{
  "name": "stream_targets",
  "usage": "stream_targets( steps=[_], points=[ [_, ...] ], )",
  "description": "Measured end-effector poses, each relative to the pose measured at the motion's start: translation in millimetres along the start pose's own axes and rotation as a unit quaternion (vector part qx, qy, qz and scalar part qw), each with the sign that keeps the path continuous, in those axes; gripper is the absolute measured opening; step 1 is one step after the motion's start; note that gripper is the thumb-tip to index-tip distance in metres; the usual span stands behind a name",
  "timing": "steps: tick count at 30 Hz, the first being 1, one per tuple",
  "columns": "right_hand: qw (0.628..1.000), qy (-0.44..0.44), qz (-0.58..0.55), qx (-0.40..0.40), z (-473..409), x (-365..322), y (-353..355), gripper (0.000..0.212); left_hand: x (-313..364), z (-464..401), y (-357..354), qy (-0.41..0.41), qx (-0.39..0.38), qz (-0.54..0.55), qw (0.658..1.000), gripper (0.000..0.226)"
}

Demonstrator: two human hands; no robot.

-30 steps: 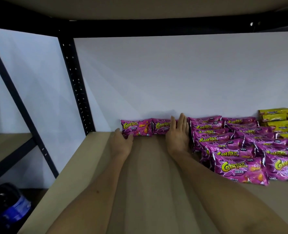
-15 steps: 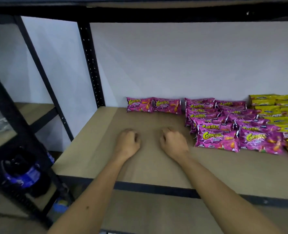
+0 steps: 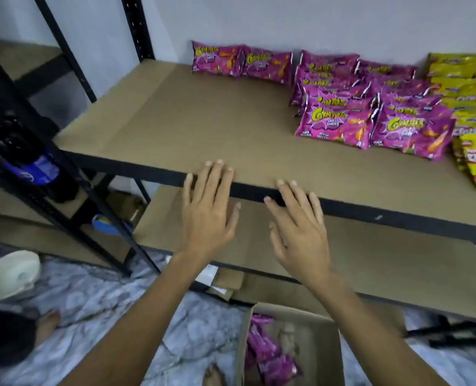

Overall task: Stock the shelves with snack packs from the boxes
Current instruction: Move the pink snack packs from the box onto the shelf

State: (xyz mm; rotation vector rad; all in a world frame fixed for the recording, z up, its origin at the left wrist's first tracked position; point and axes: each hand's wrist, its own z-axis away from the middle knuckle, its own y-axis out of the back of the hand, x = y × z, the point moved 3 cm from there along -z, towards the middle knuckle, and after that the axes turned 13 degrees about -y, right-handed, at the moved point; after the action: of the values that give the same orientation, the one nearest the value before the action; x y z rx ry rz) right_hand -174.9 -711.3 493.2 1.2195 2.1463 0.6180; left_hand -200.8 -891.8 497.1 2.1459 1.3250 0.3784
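Two pink snack packs (image 3: 241, 62) stand side by side against the wall at the back of the brown shelf (image 3: 175, 121). To their right lie rows of more pink packs (image 3: 370, 107) and yellow packs (image 3: 470, 87). My left hand (image 3: 209, 210) and my right hand (image 3: 298, 227) hover in front of the shelf's front edge, fingers spread and straight, both empty. Below them on the floor stands an open cardboard box (image 3: 323, 324) with several pink packs (image 3: 267, 355) inside.
A lower shelf board (image 3: 398, 268) runs under my hands. Black rack posts (image 3: 136, 26) frame the left side, with a dark blue-labelled object (image 3: 36, 168) on the neighbouring rack. A white bowl (image 3: 11, 274) and a bare foot (image 3: 47, 324) are on the marbled floor.
Both hands pulled back from the two pink packs at the wall, curled briefly over the shelf, and now hover spread past its front edge. The view tilted down, revealing the box.
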Motion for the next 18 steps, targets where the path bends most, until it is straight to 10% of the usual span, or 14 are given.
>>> stream_targets(
  steps=[5,11,18],
  points=[
    [0.974,-0.062,-0.052,-0.209,106,52,-34,0.054,42,91,-35,0.065,-0.145,0.031,0.987,0.068],
    [0.819,-0.234,-0.006,-0.523,240,134,-64,0.053,124,230,-96,0.169,-0.351,0.184,0.903,0.049],
    [0.711,-0.317,0.062,-0.624,345,229,-69,0.046,215,323,-176,0.299,-0.498,0.288,0.761,0.032]
  ],
)
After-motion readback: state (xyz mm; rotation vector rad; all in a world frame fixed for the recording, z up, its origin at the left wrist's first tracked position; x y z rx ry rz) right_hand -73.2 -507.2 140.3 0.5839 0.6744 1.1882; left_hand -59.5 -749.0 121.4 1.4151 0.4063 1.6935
